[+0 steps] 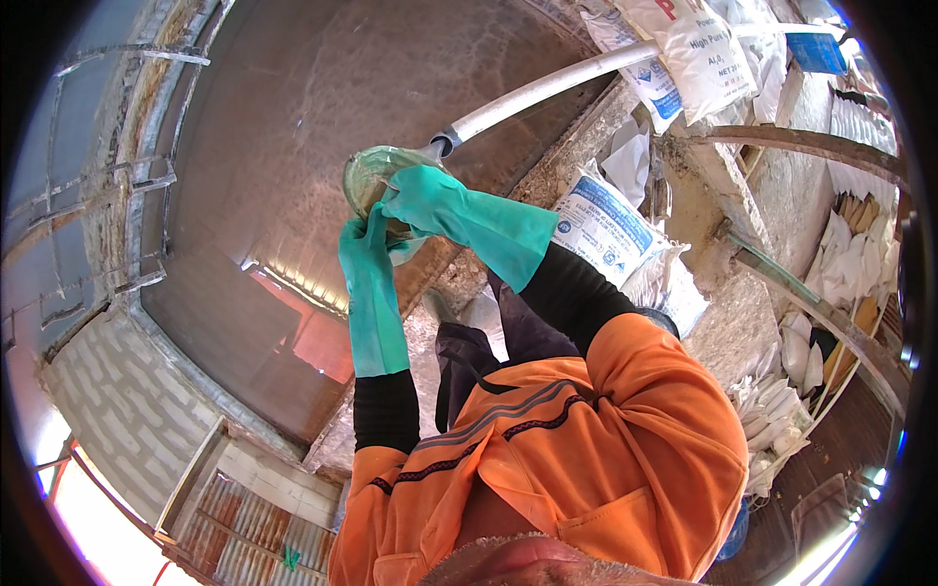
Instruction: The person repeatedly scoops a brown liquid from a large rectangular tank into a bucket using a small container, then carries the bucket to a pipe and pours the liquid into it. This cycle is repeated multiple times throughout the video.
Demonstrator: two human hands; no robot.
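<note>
In the head view, both of the person's hands meet above a broad brown basin (322, 88), whose surface looks like murky liquid with pale reflections. Long green rubber gloves cover them, with black cuffs and orange jacket sleeves (645, 366) above.

The left hand (365, 244) points upward from below, its fingers closed on the lower edge of a round, pale-green translucent pouch (366, 174). The right hand (422, 195) reaches in from the right, its fingers bunched on the same rim just beside the left fingertips. The two hands nearly touch. The pouch lies against the end of a long pale pipe (557, 88), at a dark grey end piece (446, 144); whether it goes around that end or only sits beside it, I cannot tell.

The pipe curves away to the upper right, passing near printed white sacks (703, 63). Another white-and-blue sack (606, 230) rests just right of the right forearm, on a rough ledge beside the basin. A blue container (817, 53) is near the pipe's far end. Pale bundled sacks (772, 420) lie at the far right. Metal bars (147, 186) line the left side, a block wall (127, 420) and rusty corrugated sheets (254, 527) the lower left.
</note>
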